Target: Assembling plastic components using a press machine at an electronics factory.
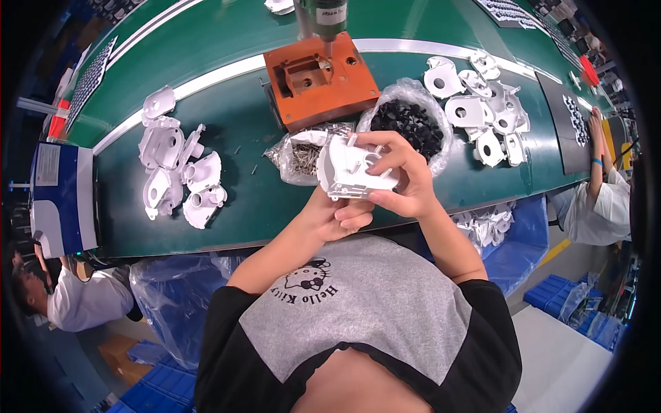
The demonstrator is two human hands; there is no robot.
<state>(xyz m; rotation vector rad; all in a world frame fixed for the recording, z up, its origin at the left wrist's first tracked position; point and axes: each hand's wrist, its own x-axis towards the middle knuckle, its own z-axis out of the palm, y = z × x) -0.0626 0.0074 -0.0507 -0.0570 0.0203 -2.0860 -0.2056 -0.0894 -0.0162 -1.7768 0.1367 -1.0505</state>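
Observation:
A white moulded plastic housing (344, 165), with its ribbed hollow side showing, is held up in front of my chest. My right hand (407, 175) grips it from the right, fingers over the top edge and thumb along the lower edge. Below the part, my left hand (342, 212) has its fingers curled, partly hidden behind the housing; whether it also bears the part is hard to see. Just behind lie a clear bag of metal screws (303, 160) and a plastic-lined container of small black parts (413, 124).
An orange fixture block (296, 110) stands under a green tool head (323, 17). White housings are grouped at left (162, 148) and right (475, 110). A blue-lined bin (523, 234) with white parts is below the right edge. Co-workers sit at left (89, 296) and right (599, 206).

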